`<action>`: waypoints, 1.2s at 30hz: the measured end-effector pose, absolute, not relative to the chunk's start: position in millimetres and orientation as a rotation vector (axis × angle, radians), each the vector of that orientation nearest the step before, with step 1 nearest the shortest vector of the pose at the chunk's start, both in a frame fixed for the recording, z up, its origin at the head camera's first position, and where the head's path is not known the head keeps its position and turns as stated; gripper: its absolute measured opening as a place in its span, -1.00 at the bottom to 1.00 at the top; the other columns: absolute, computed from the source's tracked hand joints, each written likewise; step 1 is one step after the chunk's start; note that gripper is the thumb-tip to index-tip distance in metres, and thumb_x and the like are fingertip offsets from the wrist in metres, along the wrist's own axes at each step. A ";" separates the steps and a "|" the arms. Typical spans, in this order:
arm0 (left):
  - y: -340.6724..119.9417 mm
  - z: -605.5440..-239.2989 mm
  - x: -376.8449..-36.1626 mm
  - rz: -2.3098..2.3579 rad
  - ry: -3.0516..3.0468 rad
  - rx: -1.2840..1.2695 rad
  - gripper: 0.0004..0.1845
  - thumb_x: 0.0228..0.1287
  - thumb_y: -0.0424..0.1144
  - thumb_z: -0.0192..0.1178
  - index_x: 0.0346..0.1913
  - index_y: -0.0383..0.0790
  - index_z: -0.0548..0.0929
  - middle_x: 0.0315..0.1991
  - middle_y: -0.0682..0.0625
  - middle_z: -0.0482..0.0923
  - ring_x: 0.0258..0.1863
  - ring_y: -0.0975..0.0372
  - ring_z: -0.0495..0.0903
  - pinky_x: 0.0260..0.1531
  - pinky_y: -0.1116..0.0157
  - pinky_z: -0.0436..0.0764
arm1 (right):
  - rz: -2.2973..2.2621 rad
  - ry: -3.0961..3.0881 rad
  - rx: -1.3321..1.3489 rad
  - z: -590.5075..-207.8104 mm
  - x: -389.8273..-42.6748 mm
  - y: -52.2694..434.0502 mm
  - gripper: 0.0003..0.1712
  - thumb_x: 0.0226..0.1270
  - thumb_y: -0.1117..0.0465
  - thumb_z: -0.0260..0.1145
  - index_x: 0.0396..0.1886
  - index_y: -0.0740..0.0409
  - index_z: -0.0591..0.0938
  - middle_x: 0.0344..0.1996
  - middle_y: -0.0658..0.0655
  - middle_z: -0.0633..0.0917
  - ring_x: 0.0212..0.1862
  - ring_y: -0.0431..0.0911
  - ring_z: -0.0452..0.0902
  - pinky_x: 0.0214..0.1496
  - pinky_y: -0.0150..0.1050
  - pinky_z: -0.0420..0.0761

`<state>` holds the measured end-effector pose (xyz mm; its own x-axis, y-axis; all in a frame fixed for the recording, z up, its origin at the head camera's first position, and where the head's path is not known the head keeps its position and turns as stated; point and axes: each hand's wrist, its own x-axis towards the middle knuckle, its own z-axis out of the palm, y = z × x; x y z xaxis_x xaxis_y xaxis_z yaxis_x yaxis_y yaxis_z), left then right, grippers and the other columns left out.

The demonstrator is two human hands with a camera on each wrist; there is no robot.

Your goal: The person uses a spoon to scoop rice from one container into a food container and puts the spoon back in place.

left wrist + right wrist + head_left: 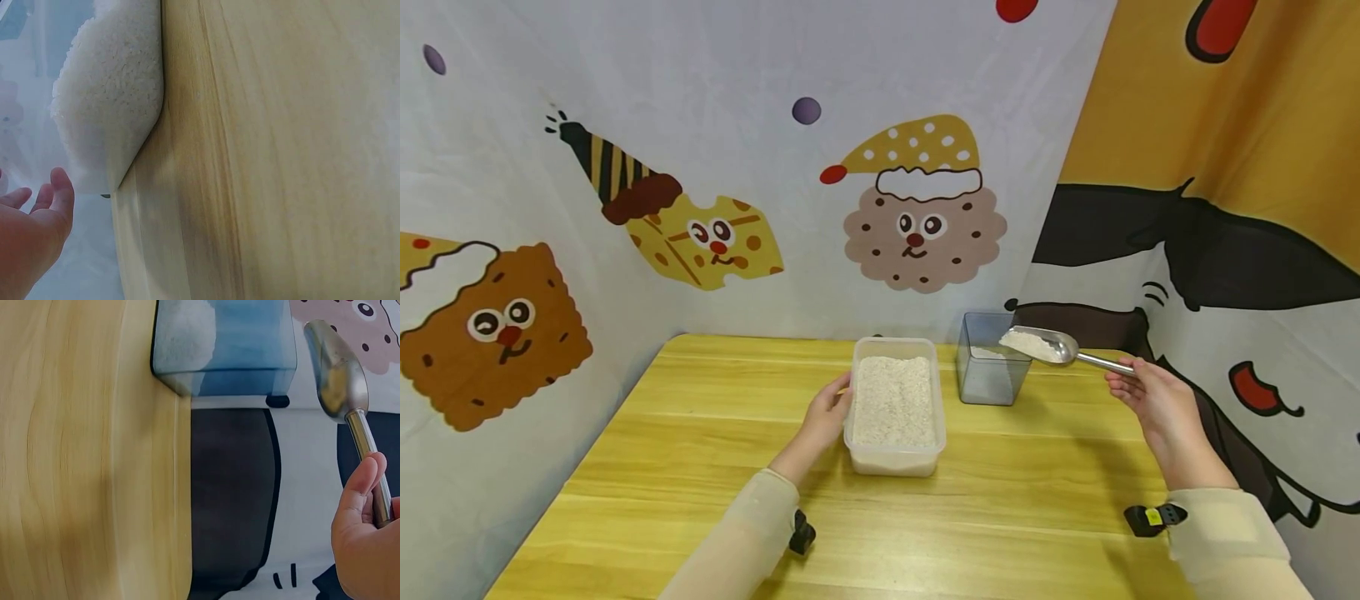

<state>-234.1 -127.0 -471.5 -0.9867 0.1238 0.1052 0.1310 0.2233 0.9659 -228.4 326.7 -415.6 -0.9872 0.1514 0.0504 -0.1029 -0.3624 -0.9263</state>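
A clear plastic tub (895, 462) full of white rice (895, 396) stands on the table, its grains plain in the left wrist view. My left hand (822, 418) is at the tub's left side, fingers loosely bent against or close to its wall. To the right, my right hand (1163, 408) grips the handle of a metal scoop (1058, 345) heaped with rice. The scoop's tip hangs over the rim of a bluish see-through square container (972, 331). Rice lies in the lower part of that container (250, 356), seen through its wall in the right wrist view.
The wooden table (715, 400) ends at a cloth backdrop (737, 150) with cartoon figures, close behind both containers. More printed cloth (1187, 333) hangs at the right, near the right hand. A narrow gap of tabletop separates the containers.
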 end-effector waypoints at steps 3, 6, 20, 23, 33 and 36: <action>-126.9 -470.7 -233.6 -1.934 -2.456 -0.267 -0.49 0.50 -0.26 -0.12 0.37 -0.49 0.20 0.29 -0.39 0.28 0.18 -0.21 0.41 0.05 0.03 0.57 | 2.423 -1.707 -0.101 -413.7 -228.0 330.5 -0.74 0.39 0.10 0.15 -0.32 0.13 0.69 -0.48 0.07 0.74 -0.43 -0.17 0.68 -0.35 -0.38 0.68; -127.6 -475.9 -238.4 -1.974 -2.447 -0.242 -0.51 0.49 -0.32 -0.12 0.38 -0.47 0.19 0.31 -0.37 0.27 0.20 -0.20 0.39 0.09 0.00 0.54 | 2.352 -1.771 -0.140 -409.6 -227.8 332.8 -0.75 0.39 0.07 0.14 -0.32 0.09 0.67 -0.49 0.04 0.74 -0.44 -0.19 0.67 -0.37 -0.40 0.67; -128.1 -505.7 -255.0 -1.948 -2.404 -0.225 -0.53 0.48 -0.31 -0.10 0.37 -0.38 0.26 0.29 -0.30 0.33 0.16 -0.14 0.46 0.05 0.04 0.58 | 1.981 -2.062 -0.111 -388.5 -230.3 330.9 -0.69 0.42 0.01 0.08 -0.15 0.18 0.51 -0.54 -0.12 0.71 -0.49 -0.29 0.63 -0.41 -0.50 0.63; -128.5 -505.6 -255.2 -1.947 -2.412 -0.214 -0.53 0.48 -0.31 -0.10 0.38 -0.36 0.25 0.30 -0.29 0.33 0.17 -0.13 0.46 0.05 0.05 0.57 | 1.874 -2.123 -0.082 -384.0 -230.8 328.1 -0.69 0.44 0.01 0.06 -0.15 0.17 0.52 -0.54 -0.15 0.71 -0.49 -0.31 0.63 -0.42 -0.52 0.62; -127.2 -477.6 -239.7 -1.995 -2.417 -0.229 -0.52 0.48 -0.35 -0.10 0.37 -0.47 0.21 0.31 -0.37 0.27 0.19 -0.21 0.41 0.08 0.00 0.54 | 1.153 -2.441 -0.043 -366.3 -230.8 310.2 -0.53 0.51 0.01 -0.04 -0.02 0.31 0.57 -0.54 -0.24 0.65 -0.49 -0.46 0.54 -0.40 -0.64 0.54; -126.4 -470.9 -235.2 -1.999 -2.421 -0.232 -0.52 0.48 -0.35 -0.11 0.36 -0.49 0.21 0.31 -0.38 0.27 0.19 -0.21 0.40 0.08 0.01 0.54 | 0.961 -2.457 0.035 -362.0 -228.3 303.1 -0.54 0.51 0.01 -0.03 -0.04 0.28 0.61 -0.47 0.06 0.72 -0.48 -0.52 0.48 -0.39 -0.71 0.46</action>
<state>-235.2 -126.4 -470.9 -0.9891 0.1173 0.0885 0.1091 0.1825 0.9771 -228.3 303.1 -362.0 -0.8757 0.1528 0.4581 -0.1987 0.7506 -0.6302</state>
